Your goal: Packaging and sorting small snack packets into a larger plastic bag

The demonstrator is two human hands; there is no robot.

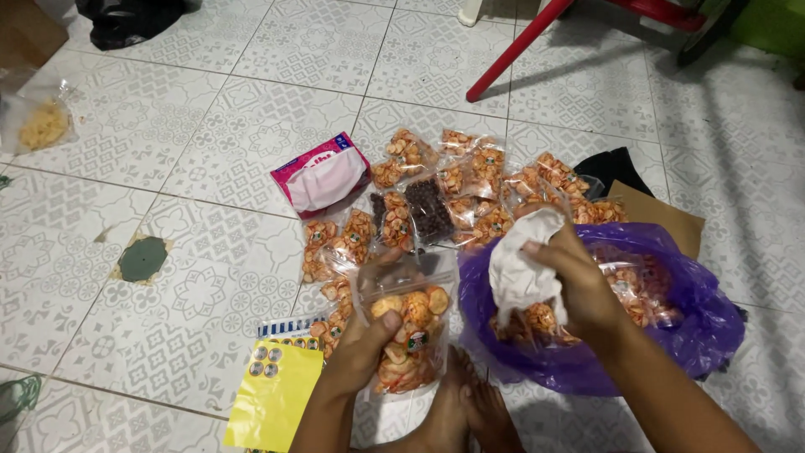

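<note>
My left hand (362,331) grips a clear pouch of orange crackers (408,331), held upright just above the floor tiles. My right hand (579,281) clutches a crumpled white tissue (520,264) above a purple plastic bag (696,327) that holds more cracker pouches. The tissue is close to the right edge of the pouch. Bare feet (470,407) show below the pouch, between my forearms.
Several filled cracker pouches (470,180) and one dark snack pouch (429,210) lie on the tiles. A pink tissue pack (323,174) lies at their left. A yellow sheet with round stickers (275,394) is near my left arm. A red chair leg (518,46) stands behind.
</note>
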